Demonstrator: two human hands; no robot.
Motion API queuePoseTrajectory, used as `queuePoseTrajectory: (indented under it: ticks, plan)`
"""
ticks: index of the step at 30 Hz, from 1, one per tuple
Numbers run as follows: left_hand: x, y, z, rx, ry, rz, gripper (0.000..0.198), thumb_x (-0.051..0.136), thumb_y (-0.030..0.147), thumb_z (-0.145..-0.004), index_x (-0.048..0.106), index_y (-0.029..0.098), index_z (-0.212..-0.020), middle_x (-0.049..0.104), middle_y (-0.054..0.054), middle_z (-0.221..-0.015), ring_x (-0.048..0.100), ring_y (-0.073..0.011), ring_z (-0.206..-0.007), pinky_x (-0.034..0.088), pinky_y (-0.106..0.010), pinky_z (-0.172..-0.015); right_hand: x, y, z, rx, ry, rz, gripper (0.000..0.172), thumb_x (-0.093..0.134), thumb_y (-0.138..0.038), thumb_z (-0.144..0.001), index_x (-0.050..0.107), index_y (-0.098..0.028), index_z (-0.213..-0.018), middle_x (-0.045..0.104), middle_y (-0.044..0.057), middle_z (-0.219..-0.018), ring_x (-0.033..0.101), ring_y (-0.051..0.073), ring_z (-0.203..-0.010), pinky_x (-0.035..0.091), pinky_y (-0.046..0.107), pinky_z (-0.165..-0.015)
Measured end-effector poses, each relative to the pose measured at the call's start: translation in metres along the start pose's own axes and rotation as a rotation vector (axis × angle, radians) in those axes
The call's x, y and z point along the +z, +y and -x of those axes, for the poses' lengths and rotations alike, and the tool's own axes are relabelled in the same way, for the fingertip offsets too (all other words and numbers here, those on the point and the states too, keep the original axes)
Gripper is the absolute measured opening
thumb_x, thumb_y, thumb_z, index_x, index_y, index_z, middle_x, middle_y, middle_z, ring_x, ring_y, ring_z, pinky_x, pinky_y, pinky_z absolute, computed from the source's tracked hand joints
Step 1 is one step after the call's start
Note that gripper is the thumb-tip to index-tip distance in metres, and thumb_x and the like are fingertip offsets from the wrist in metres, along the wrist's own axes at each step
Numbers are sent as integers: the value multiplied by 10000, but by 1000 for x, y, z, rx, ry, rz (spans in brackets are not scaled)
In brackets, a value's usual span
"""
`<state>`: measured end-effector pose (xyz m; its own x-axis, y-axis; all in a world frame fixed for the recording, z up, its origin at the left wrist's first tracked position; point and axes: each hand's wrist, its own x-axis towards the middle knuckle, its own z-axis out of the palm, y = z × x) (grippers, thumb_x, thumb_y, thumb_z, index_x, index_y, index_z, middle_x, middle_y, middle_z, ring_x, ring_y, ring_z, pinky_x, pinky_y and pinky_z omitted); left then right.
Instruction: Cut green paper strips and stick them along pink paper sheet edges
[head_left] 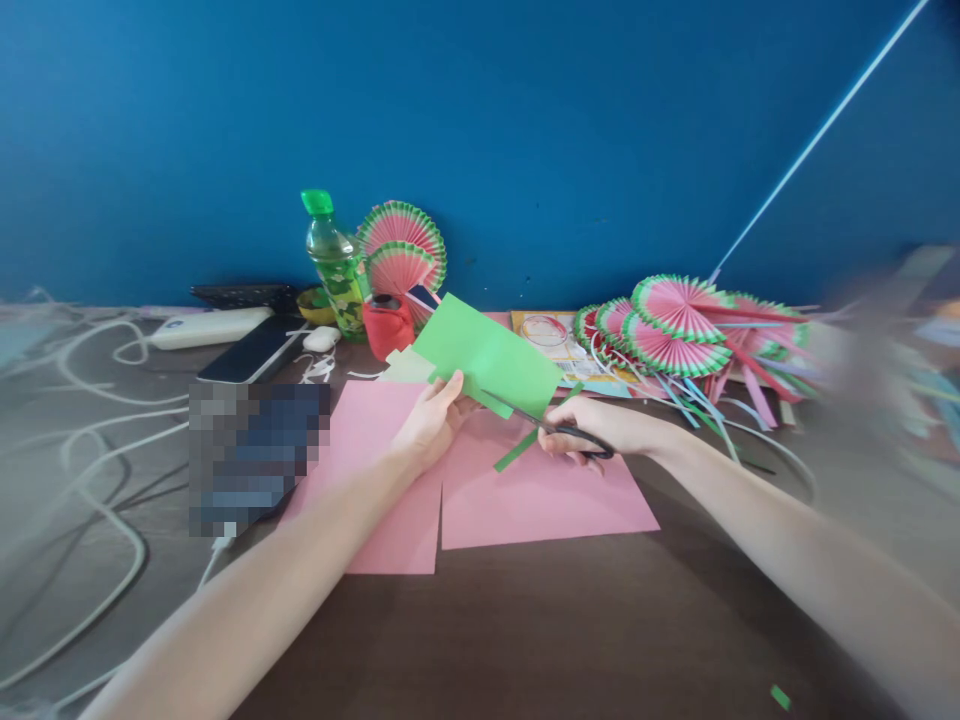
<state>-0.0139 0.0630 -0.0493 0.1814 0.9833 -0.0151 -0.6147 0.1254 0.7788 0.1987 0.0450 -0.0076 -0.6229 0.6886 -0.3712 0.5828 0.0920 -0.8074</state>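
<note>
My left hand [429,425] pinches the near edge of a green paper sheet [491,355] and holds it tilted above the table. My right hand [592,425] is closed round black scissors [559,428] whose blades sit in the sheet's lower edge. A narrow green strip [517,450] hangs from the cut, partly freed. Under both hands lie two pink paper sheets [525,495] flat on the dark table [525,620].
Pink-and-green paper fans [679,325] and loose strips pile at the right; two more fans [401,245] lean on the blue wall. A green-capped bottle [334,265], a red holder [388,325], a phone [251,352], and white cables [90,440] lie left. A green scrap [780,697] lies near the front.
</note>
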Motion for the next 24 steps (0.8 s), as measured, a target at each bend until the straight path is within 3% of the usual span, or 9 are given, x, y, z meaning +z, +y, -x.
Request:
queuePoseTrajectory:
  ticks: [24]
  plan:
    - [1, 4, 0, -25, 43, -5, 103, 521, 142, -796, 620, 114, -807, 697, -65, -761, 659, -154, -707, 492, -338, -825, -2, 8, -1, -20, 14, 14, 369, 628, -501, -684, 540, -143, -692, 490, -52, -472, 452, 57, -334, 349, 171, -314]
